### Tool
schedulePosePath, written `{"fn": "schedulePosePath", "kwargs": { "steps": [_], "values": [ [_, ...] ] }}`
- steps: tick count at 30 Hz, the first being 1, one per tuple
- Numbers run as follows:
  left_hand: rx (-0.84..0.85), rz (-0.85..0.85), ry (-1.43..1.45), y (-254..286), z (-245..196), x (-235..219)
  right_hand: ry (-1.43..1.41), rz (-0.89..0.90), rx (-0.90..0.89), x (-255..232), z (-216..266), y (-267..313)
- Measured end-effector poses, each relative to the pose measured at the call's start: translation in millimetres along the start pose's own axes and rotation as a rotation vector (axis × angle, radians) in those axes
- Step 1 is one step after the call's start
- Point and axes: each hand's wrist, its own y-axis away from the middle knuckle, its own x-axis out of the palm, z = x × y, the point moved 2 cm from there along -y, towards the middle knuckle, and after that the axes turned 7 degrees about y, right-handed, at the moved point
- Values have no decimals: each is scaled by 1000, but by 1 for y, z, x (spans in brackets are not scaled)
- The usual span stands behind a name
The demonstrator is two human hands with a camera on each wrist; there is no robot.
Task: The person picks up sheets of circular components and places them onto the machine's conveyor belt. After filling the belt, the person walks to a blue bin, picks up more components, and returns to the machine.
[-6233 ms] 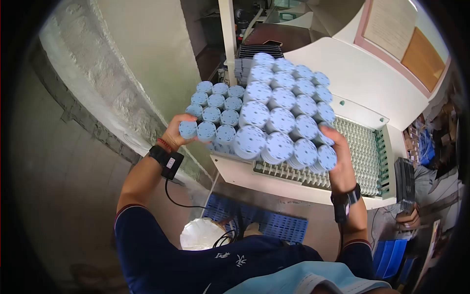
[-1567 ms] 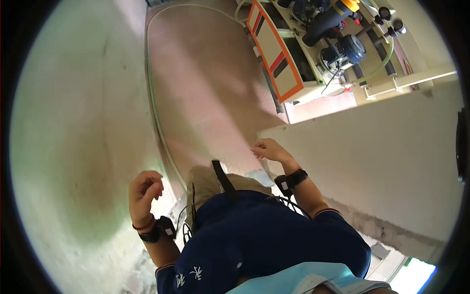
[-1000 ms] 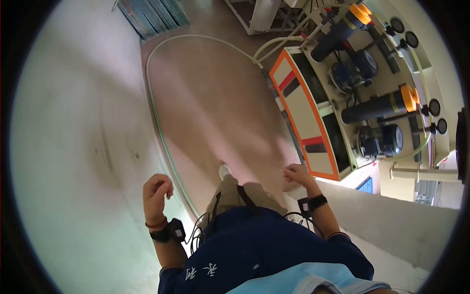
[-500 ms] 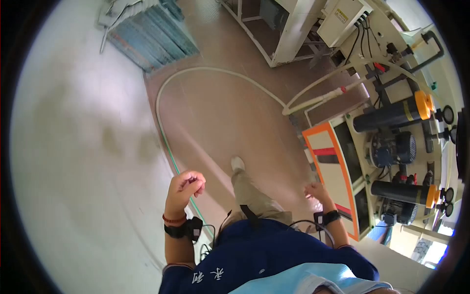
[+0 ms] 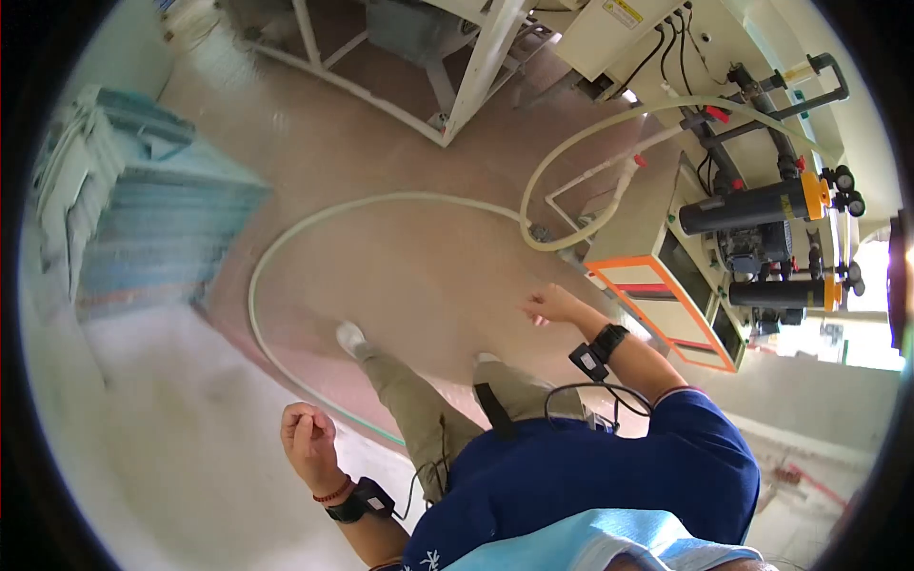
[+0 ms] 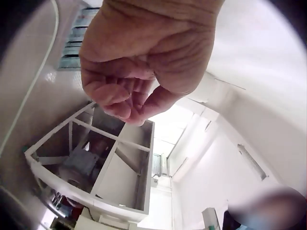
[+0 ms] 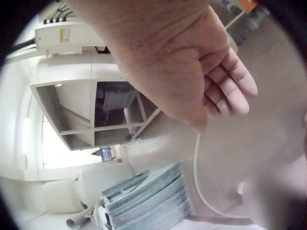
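Low at the left of the head view, my left hand [image 5: 309, 445] hangs beside the pale wall, its fingers loosely curled around nothing. The left wrist view shows the same hand [image 6: 139, 67] with thumb and fingertips close together and no object between them. My right hand [image 5: 554, 305] is held out over the floor in front of my body, left of the orange-edged cabinet [image 5: 657, 309]. In the right wrist view that hand [image 7: 192, 72] has loosely bent fingers and holds nothing. Neither hand touches anything.
A pale hose [image 5: 381, 198] loops across the reddish floor [image 5: 409, 276]. Stacked blue-grey panels [image 5: 162, 238] lean at the left wall. A white metal frame [image 5: 381, 100] stands ahead; dark filter cylinders [image 5: 743, 209] and pipes line the right.
The view has moved forward and turned, with the panels and frame nearer. The light blue cylinder stacks held earlier are out of sight. Both hands hang without objects, the left now lower.
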Motion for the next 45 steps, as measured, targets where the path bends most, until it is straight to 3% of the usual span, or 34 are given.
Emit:
{"fn": "schedulePosePath", "kwargs": {
  "steps": [3,7,13,14,17,23,28,35,39,45],
  "values": [
    [-59,-21,74,-105,-9,-41,-103,-49,98,25,30,-28],
    [-230,-28,53,-207,-25,-56,-168,26,140,75,90,-97],
    [-580,-157,89,-294,33,-109,-103,82,67,125,185,-220],
    [-597,-271,93,-302,44,-107,-150,86,52,132,200,-243],
    [-677,-195,248,-324,82,-117,-259,195,5,162,226,-315],
    [-732,-299,400,-346,149,-139,-381,257,-108,204,275,-422],
    [-701,-452,588,-341,193,-161,-559,291,66,251,267,-463],
    [-791,-584,916,-312,245,-173,-683,339,199,286,253,-469],
    [-820,-689,939,-300,264,-168,-755,354,209,307,244,-468],
    [-740,-578,927,-308,254,-182,-759,388,250,328,246,-461]
  ]
}}
